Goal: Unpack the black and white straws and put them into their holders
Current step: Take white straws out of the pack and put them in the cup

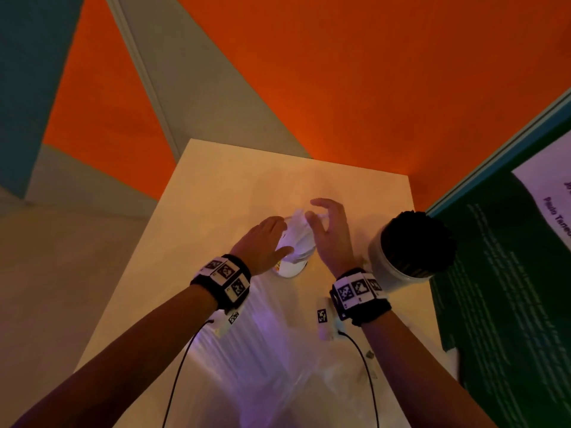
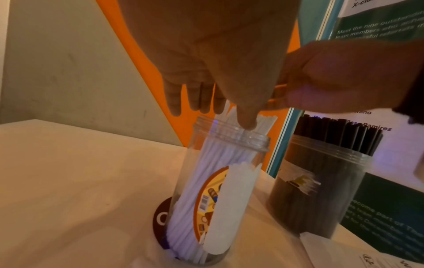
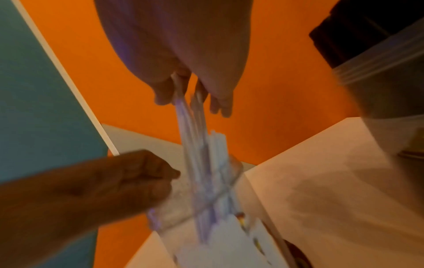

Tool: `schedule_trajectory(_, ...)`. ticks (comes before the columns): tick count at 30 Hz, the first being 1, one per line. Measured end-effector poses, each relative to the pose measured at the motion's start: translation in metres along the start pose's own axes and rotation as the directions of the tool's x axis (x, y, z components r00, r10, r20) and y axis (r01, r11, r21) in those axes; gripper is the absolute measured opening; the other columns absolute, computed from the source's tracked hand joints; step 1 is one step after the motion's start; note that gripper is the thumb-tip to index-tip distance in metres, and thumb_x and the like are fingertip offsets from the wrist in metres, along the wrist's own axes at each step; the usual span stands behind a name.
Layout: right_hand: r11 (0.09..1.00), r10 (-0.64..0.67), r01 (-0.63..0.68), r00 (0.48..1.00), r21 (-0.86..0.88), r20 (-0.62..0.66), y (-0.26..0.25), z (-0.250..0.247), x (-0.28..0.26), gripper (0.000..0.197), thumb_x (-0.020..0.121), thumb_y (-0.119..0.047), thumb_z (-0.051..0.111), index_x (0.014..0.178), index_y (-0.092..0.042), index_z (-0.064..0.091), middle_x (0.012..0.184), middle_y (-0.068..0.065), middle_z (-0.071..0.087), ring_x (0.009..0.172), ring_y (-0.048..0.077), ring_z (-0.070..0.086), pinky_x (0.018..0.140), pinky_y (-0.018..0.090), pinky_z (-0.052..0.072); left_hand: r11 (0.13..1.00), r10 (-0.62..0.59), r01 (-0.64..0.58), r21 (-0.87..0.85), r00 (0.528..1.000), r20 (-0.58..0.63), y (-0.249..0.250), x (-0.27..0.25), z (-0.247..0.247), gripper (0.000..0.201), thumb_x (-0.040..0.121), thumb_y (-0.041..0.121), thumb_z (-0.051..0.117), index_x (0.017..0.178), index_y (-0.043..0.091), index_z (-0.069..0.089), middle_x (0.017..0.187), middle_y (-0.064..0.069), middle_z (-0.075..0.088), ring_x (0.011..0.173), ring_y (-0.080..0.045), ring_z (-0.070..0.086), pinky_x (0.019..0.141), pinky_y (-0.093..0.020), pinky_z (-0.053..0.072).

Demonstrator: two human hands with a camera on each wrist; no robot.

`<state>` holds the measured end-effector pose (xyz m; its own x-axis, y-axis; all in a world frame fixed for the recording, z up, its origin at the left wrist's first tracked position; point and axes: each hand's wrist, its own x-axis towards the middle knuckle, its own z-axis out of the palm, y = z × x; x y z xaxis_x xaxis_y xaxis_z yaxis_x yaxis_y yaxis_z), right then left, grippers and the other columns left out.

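Observation:
A clear jar of white straws stands mid-table. In the left wrist view the jar carries a torn label, and the white straws lean inside it. My left hand lies against the jar's mouth with fingers straight, and its thumb touches the straw tops. My right hand hovers over the mouth. In the right wrist view its fingers pinch a few white straws by their upper ends. To the right stands a second jar packed with black straws.
A green poster board leans along the table's right edge, close behind the black-straw jar. Crinkled clear wrapping lies on the pale table near me. A brown round sticker sits under the white-straw jar.

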<state>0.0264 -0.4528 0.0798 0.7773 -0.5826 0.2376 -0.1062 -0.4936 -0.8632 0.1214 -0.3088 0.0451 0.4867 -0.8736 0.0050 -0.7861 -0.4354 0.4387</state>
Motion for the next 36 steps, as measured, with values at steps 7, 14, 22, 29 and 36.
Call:
schedule_trajectory(7, 0.974, 0.08, -0.01, 0.948, -0.224, 0.308, 0.035, 0.03, -0.003, 0.08, 0.088, -0.045, 0.06, 0.15, -0.019, 0.016, 0.155, 0.001, 0.022, 0.145, 0.017, 0.016, 0.117, 0.039, 0.005, 0.897, -0.146, 0.132, -0.421, 0.989, -0.002, -0.011, 0.0, 0.009, 0.066, 0.084, 0.039, 0.069, 0.132, 0.014, 0.031, 0.131, -0.004, 0.044, 0.108, -0.019, 0.052, 0.084, -0.029, 0.043)
schedule_trajectory(14, 0.992, -0.068, 0.095, 0.953, -0.078, 0.296, 0.024, 0.068, 0.003, 0.022, 0.092, -0.013, 0.058, 0.112, -0.003, 0.055, 0.111, 0.01, 0.052, 0.093, 0.022, 0.056, 0.076, 0.018, 0.037, 0.82, -0.131, 0.068, -0.569, 0.989, -0.071, -0.022, 0.003, 0.018, 0.077, 0.075, 0.014, 0.08, 0.127, 0.016, 0.023, 0.119, -0.004, 0.048, 0.105, -0.014, 0.056, 0.081, -0.014, 0.045)
schedule_trajectory(22, 0.995, -0.035, 0.03, 0.998, 0.096, 0.05, 0.013, 0.032, 0.032, 0.011, 0.09, -0.006, 0.053, 0.096, -0.012, 0.059, 0.097, 0.004, 0.061, 0.093, 0.016, 0.058, 0.082, 0.022, 0.045, 0.766, -0.221, 0.185, -0.615, 0.975, 0.018, -0.021, 0.006, 0.022, 0.089, 0.072, 0.035, 0.081, 0.132, 0.026, 0.016, 0.14, -0.009, 0.041, 0.124, -0.009, 0.039, 0.098, -0.025, 0.037)
schedule_trajectory(29, 0.977, 0.117, -0.193, 0.848, 0.095, 0.517, 0.014, 0.016, 0.034, 0.032, 0.102, -0.028, 0.038, 0.131, -0.017, 0.047, 0.128, -0.006, 0.051, 0.117, 0.003, 0.049, 0.094, 0.011, 0.039, 0.773, -0.2, 0.167, -0.612, 0.98, 0.015, -0.019, 0.006, 0.016, 0.094, 0.075, 0.031, 0.079, 0.141, 0.039, 0.013, 0.142, -0.002, 0.037, 0.122, -0.002, 0.035, 0.089, -0.017, 0.035)
schedule_trajectory(36, 0.743, 0.496, -0.217, 0.814, -0.634, 0.302, 0.017, -0.003, 0.035, 0.019, 0.087, -0.021, 0.048, 0.072, -0.009, 0.049, 0.089, 0.016, 0.05, 0.082, 0.024, 0.047, 0.077, 0.031, 0.044, 0.811, -0.185, 0.17, -0.56, 0.982, 0.03, -0.016, 0.006, 0.013, 0.098, 0.079, 0.028, 0.076, 0.149, 0.032, 0.008, 0.156, 0.002, 0.019, 0.139, -0.015, 0.029, 0.096, -0.026, 0.032)
